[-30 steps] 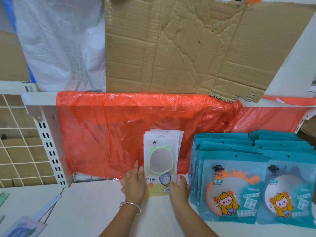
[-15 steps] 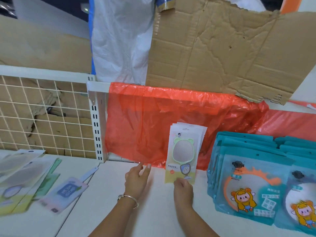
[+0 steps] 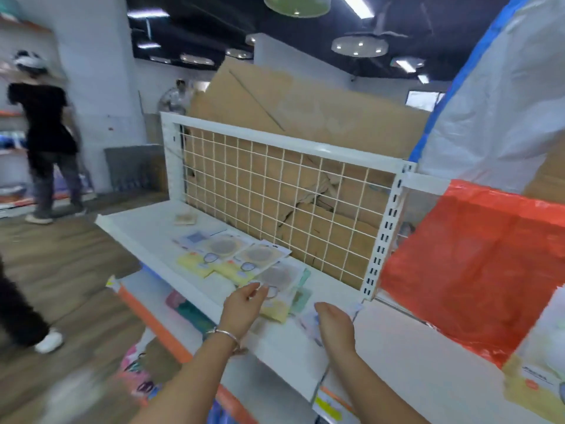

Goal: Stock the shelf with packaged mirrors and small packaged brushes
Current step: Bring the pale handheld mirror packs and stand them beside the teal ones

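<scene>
Lying fanned flat on the shelf (image 3: 143, 231) below the wire grid (image 3: 275, 194), the packaged mirrors (image 3: 244, 255) sit within easy reach for gathering. Our left hand (image 3: 243, 309) meets the nearest one's edge; we cannot tell if it pinches. Our right hand (image 3: 334, 327) hovers relaxed, empty.

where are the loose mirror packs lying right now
The mirror packs lie flat mid-frame in the head view, on the white shelf in front of the wire grid, just beyond the left hand.
</scene>
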The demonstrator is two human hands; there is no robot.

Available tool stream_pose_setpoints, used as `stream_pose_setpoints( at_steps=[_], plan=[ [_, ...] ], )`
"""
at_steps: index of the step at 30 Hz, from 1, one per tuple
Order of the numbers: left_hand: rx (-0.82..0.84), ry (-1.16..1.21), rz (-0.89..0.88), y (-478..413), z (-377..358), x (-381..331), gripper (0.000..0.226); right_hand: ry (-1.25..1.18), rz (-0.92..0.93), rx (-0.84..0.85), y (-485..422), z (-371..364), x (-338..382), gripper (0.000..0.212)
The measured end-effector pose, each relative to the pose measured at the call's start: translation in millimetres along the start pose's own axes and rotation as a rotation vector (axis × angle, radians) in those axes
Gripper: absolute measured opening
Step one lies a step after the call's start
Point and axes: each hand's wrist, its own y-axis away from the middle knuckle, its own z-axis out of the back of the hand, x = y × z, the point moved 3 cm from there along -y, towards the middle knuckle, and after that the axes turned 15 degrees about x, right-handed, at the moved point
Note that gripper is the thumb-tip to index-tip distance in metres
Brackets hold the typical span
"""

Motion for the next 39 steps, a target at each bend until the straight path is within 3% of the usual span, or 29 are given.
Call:
stream_pose_setpoints(
  at_steps=[6,8,11,18,23,27,30,32,35,39],
  plan=[
    [-0.172,-0.014,0.095,15,146,42,0.039,-0.079,0.039,0.128,-21,-118,63,0.03],
    [-0.187,-0.016,0.093,11,175,47,0.021,-0.124,0.002,0.135,-34,-137,75,0.033],
    [-0.202,-0.034,0.069,-9,201,52,0.02,-0.138,-0.043,0.094,-53,-147,88,0.037],
    [-0.132,0.143,0.033,-74,203,40,0.021,-0.228,-0.15,0.103,-110,-145,86,0.021],
    [0.006,0.124,0.181,-130,199,49,0.02,-0.217,-0.243,0.043,-154,-130,68,0.019],
    [-0.032,0.122,0.289,-172,208,59,0.027,-0.215,-0.292,0.025,-176,-123,70,0.027],
    [0.064,0.0,0.286,-195,211,59,0.017,-0.258,-0.337,0.043,-186,-122,79,0.021],
    [0.069,-0.051,0.34,-213,217,63,0.027,-0.279,-0.372,0.039,-193,-125,83,0.014],
    [0.161,-0.402,0.347,-229,220,57,0.036,-0.291,-0.409,0.032,-202,-131,84,0.009],
    [0.259,-0.397,0.387,-250,218,64,0.034,-0.298,-0.4,0.013,-214,-134,91,0.017]
  ],
)
